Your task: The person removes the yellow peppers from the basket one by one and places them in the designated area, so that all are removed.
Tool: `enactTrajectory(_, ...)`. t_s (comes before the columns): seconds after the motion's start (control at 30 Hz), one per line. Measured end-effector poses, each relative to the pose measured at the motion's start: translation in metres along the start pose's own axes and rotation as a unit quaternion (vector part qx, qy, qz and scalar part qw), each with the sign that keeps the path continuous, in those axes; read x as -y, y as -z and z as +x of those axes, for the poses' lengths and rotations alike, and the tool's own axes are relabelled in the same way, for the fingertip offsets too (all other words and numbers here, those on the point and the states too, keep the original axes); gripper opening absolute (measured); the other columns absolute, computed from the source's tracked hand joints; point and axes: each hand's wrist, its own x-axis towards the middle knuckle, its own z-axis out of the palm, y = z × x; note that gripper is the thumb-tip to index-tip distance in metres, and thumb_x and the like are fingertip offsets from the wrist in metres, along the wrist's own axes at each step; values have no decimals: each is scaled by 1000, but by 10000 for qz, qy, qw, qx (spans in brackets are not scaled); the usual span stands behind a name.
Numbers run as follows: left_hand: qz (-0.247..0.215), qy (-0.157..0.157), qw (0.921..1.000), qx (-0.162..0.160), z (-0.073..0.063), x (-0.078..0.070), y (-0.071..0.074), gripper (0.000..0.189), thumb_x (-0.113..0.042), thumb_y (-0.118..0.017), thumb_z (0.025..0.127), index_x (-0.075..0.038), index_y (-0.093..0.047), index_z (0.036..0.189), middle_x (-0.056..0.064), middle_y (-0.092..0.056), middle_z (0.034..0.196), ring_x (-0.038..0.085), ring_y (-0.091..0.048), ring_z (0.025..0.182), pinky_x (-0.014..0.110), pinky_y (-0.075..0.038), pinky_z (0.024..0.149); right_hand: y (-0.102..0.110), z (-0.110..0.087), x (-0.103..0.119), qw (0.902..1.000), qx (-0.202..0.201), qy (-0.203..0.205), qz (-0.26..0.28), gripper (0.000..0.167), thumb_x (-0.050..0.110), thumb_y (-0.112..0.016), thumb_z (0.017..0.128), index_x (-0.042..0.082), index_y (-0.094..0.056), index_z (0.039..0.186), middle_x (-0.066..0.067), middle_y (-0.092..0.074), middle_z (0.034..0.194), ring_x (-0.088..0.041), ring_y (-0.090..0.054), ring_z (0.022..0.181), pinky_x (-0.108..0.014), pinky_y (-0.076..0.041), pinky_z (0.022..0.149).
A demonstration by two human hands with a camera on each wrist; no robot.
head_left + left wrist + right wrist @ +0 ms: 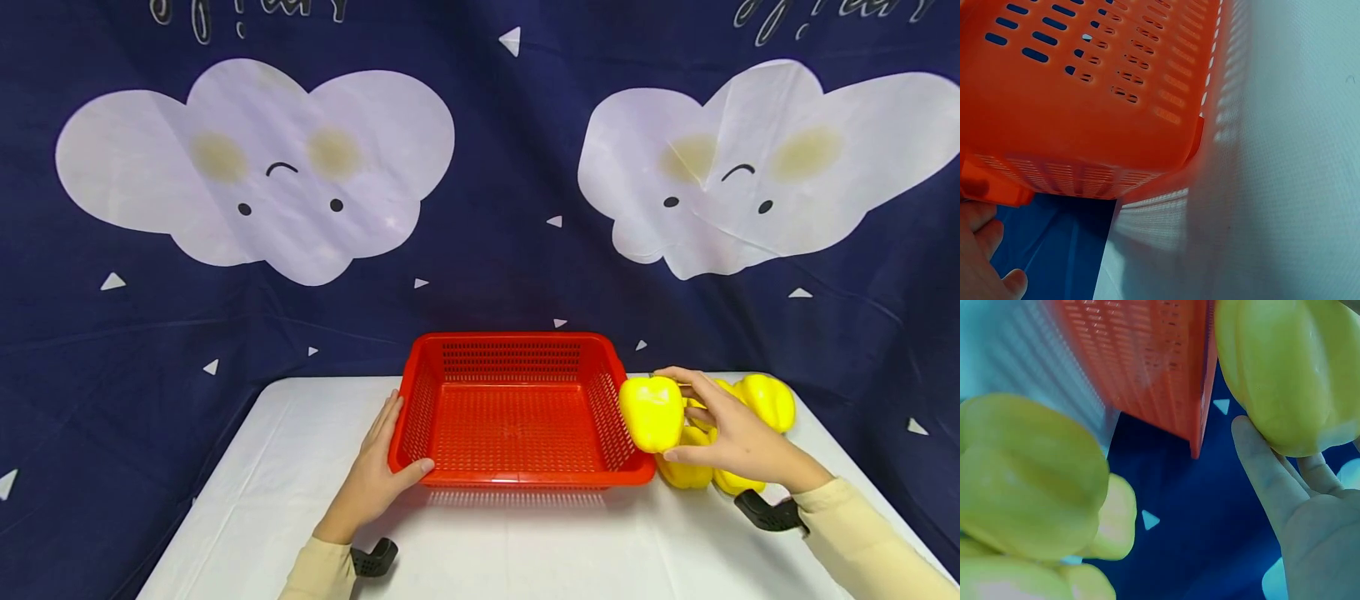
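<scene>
A red plastic basket (517, 477) stands on the white table. My left hand (375, 471) holds its near left corner, the thumb over the front rim and the fingers along the outside of the left side; the left wrist view shows fingertips (988, 237) by the rim. My right hand (738, 437) grips a yellow bell pepper (651, 414), raised at the basket's right rim. The right wrist view shows this pepper (1297, 375) between the fingers, close beside the basket wall (1147, 369). Inside the basket only its perforated floor is visible.
More yellow bell peppers (768, 402) lie grouped on the table right of the basket, partly hidden behind my right hand. A dark blue cloth (510, 275) with cloud prints hangs behind the table. White tabletop (510, 550) extends in front of the basket.
</scene>
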Motion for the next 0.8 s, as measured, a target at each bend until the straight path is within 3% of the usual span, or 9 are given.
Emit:
enactTrajectory(0.53,-15,-34,10000,-3,1,1,0,100,-36,-78,86,-9,-18,161,0,-8,168,30,-13,153,65,-19,116,15,-27,-16,9989,-367,-102,-261,94,14,-91,71,17,-39,150,3,-46,136,0,-51,112,-11,-46,90)
enactTrajectory(0.8,14,-32,10000,-15,1,2,-1,101,-36,-79,85,-11,-18,162,-1,-8,168,29,-13,153,66,-19,116,22,-39,-26,9976,-494,-333,-359,96,15,-92,71,15,-38,150,10,-44,133,2,-46,112,-6,-41,89)
